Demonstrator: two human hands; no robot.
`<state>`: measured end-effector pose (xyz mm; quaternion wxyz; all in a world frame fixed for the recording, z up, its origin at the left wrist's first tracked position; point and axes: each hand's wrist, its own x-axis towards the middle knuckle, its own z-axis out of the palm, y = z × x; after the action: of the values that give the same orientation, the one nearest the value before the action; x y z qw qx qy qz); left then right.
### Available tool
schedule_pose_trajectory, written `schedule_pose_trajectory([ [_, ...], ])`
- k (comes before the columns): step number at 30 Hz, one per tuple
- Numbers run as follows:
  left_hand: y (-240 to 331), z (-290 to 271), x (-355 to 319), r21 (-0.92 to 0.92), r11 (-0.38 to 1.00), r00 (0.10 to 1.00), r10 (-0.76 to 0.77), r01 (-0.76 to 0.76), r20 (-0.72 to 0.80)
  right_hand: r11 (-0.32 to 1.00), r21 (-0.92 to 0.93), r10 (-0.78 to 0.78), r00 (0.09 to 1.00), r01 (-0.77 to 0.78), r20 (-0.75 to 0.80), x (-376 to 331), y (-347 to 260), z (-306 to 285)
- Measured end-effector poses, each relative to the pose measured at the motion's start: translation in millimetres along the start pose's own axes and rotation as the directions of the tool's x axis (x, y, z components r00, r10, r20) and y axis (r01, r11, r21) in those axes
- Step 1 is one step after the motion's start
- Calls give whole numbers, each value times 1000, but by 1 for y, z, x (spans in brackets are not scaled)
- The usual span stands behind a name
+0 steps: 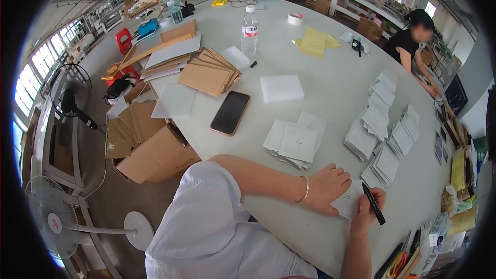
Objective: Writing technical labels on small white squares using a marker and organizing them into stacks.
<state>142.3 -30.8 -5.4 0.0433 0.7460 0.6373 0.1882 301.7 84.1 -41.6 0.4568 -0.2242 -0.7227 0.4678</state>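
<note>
My left hand (328, 188), with a thin bangle at the wrist, lies flat over the left side of a small white packet (348, 200) on the table. Its fingers are stretched out, pressing lightly on the packet's edge. My right hand (368, 212) grips a black marker pen (373, 204) at the packet's right side. The pen slants, one end toward the upper left; I cannot tell whether its tip touches the packet. Just beyond my left hand sits a pile of similar white packets (298, 142). Several more stacks of packets (363, 134) stand to the right.
A phone (230, 113), white foam block (282, 88), water bottle (249, 31) and brown cardboard sheets (209, 72) lie farther off on the white table (243, 170). An open carton (155, 155) and a fan (54, 222) are at left. Another person (411, 44) works at the far right.
</note>
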Motion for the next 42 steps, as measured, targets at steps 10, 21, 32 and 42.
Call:
schedule_pose_trajectory([
  [10,-4,-1,8,47,999,999,2,-3,32,928,303,269,953,-218,-139,11,-1,-4],
  [21,-2,0,8,48,999,999,1,-3,48,878,454,266,944,-153,-197,32,-6,-19],
  [32,-4,2,8,31,999,997,-10,8,74,688,679,359,933,-255,-13,7,-29,-98],
  [42,-6,5,6,93,995,1000,24,-25,7,680,666,480,873,-306,-88,-20,-17,-122],
])
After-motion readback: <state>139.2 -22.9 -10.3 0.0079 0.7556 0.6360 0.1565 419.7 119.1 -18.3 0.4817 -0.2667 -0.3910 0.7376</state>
